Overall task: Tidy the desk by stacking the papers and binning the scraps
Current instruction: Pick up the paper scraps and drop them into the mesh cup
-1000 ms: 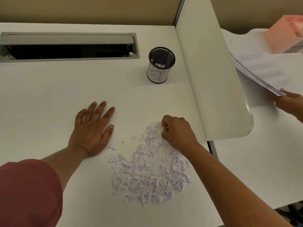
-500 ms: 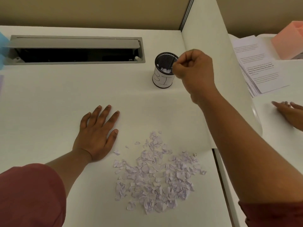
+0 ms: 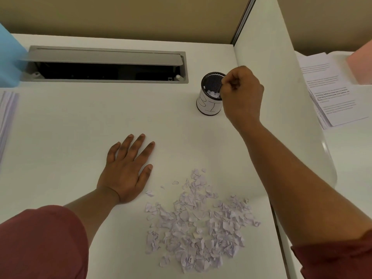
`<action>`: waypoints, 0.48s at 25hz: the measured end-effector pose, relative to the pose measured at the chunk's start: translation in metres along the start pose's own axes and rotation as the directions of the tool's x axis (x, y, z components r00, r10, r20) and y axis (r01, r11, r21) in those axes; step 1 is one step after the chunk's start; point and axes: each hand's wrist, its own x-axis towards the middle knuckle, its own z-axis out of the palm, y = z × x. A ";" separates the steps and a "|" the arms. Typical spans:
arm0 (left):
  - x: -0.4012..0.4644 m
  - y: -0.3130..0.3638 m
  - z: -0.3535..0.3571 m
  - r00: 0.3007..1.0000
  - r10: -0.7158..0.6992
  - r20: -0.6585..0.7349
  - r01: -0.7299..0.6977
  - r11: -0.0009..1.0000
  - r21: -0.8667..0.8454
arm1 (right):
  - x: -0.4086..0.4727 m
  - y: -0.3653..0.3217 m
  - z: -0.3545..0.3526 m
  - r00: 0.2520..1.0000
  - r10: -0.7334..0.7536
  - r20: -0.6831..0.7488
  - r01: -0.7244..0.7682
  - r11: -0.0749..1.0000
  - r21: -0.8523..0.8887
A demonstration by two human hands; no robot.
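A pile of small torn white paper scraps [image 3: 199, 224] lies on the white desk [image 3: 80, 121] near its front edge. A black mesh cup with a white label [image 3: 209, 106] stands at the back right as the bin, with some scraps inside. My right hand [image 3: 241, 95] hovers at the cup's right rim, fingers curled and pinched together over the opening on scraps that barely show. My left hand [image 3: 125, 172] lies flat on the desk, fingers spread, just left of the pile. A stack of papers [image 3: 7, 117] shows at the left edge.
An open grey cable tray [image 3: 106, 65] runs along the back of the desk. A white divider panel [image 3: 277, 97] stands on the right. Beyond it lie printed sheets [image 3: 330, 93] and a pink box [image 3: 361, 63]. A blue object [image 3: 10, 61] sits at the far left.
My right hand pinched scraps from the pile, rose and carried them to the cup, where it now sits lower at the rim. My left hand stayed flat.
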 end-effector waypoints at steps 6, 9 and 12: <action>0.000 0.000 0.000 1.000 -0.002 -0.008 0.002 1.000 -0.001 | -0.101 0.073 -0.014 0.977 -0.105 0.186 0.145 0.966 -0.214; 0.000 0.000 0.002 1.000 0.002 -0.010 -0.002 1.000 -0.005 | -0.137 0.114 -0.025 0.895 -0.113 0.432 0.300 0.869 -0.393; -0.001 0.001 0.001 1.000 0.003 -0.021 -0.003 1.000 -0.007 | -0.151 0.125 -0.030 0.846 -0.067 0.528 0.339 0.832 -0.438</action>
